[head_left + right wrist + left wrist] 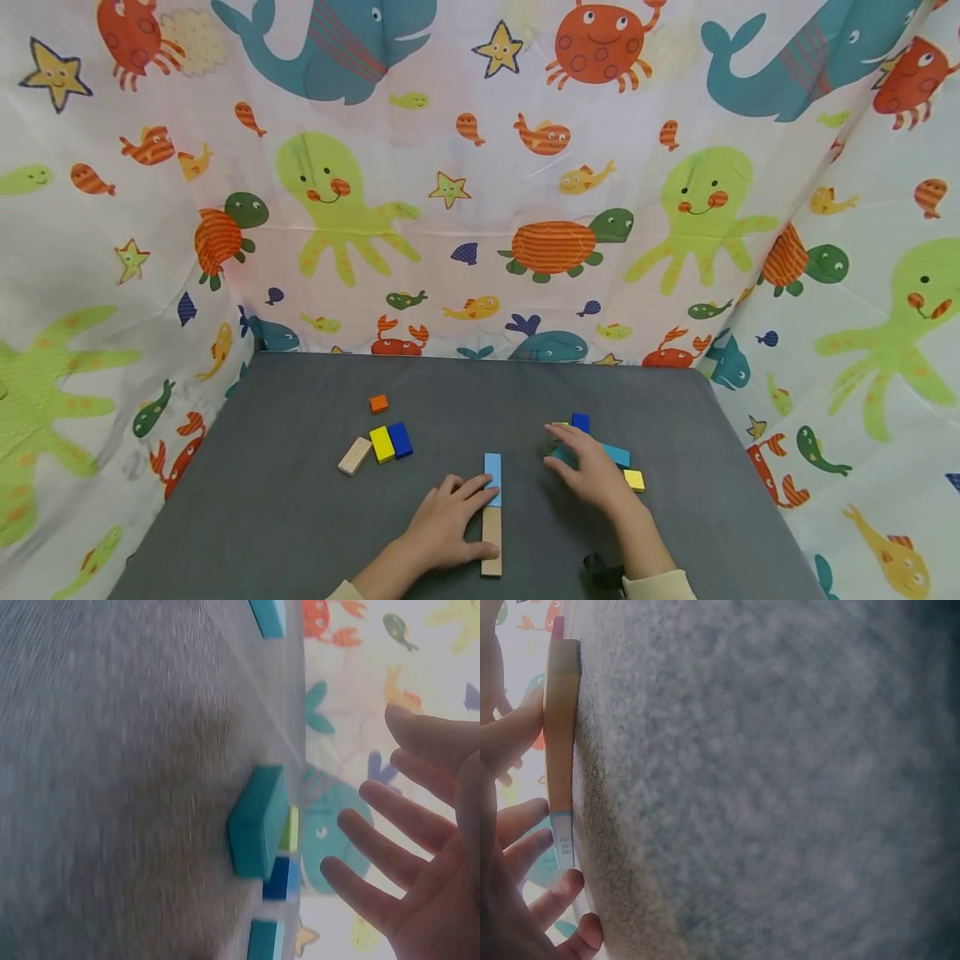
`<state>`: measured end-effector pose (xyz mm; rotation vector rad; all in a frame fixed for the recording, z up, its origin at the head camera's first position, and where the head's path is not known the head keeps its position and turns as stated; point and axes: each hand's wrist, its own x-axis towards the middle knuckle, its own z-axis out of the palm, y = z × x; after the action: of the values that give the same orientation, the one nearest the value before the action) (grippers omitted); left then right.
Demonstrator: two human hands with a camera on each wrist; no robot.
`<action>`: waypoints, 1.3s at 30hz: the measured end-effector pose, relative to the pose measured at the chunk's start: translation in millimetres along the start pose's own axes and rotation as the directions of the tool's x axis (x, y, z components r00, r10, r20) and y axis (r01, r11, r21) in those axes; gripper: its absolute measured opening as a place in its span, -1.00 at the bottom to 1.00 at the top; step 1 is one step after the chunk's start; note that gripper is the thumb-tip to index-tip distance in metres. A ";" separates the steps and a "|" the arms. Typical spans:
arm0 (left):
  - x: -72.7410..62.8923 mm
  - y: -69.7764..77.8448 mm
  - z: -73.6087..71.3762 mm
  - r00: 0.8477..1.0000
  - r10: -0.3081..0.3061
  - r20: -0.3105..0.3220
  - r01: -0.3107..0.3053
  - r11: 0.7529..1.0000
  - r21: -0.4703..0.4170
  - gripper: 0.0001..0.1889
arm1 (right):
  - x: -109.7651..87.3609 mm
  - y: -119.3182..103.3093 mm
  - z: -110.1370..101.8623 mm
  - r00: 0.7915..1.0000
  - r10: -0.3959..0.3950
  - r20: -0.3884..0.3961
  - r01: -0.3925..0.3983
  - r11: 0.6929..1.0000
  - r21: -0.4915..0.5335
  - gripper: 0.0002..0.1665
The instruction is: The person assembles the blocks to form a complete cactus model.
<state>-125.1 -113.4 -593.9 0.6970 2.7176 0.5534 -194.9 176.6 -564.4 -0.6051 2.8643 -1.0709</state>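
A light blue block (492,467) and a plain wooden block (492,533) lie end to end in a line. My left hand (450,525) rests on them, its thumb on the wooden block and fingertips on the light blue one. In the left wrist view, the fingers reach along the light blue block (564,840). My right hand (592,471) hovers with spread fingers over a group of blocks on the right. That group includes a teal block (259,821), a second teal block (617,455), a dark blue block (581,422) and a pale yellow block (634,480). Nothing is in its grasp.
On the left of the grey table (255,517) are a wooden block (355,456), a yellow block (382,444), a blue block (401,440) and an orange block (378,403). A black object (602,572) is beside the right wrist. A sea-animal curtain (480,208) hangs behind.
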 end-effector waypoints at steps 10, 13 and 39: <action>-2.5 0.4 -1.4 1.000 -0.006 0.005 0.006 1.000 0.003 -0.10 | -19.3 17.3 -22.4 0.998 0.025 -0.064 -0.027 0.999 -0.027 -0.32; -2.9 0.9 -1.6 1.000 -0.007 0.009 0.007 1.000 -0.007 -0.10 | -23.5 23.7 -26.2 0.997 0.040 -0.072 -0.044 0.998 -0.045 -0.31; -1.1 1.7 -2.0 1.000 -0.009 0.019 0.009 1.000 0.018 -0.09 | -61.2 58.4 -56.6 0.964 0.259 -0.062 -0.264 0.960 -0.096 -0.32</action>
<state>-124.2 -113.2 -591.2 0.6904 2.7104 0.5183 -167.5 274.6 -565.1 -0.1948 2.9478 -0.9134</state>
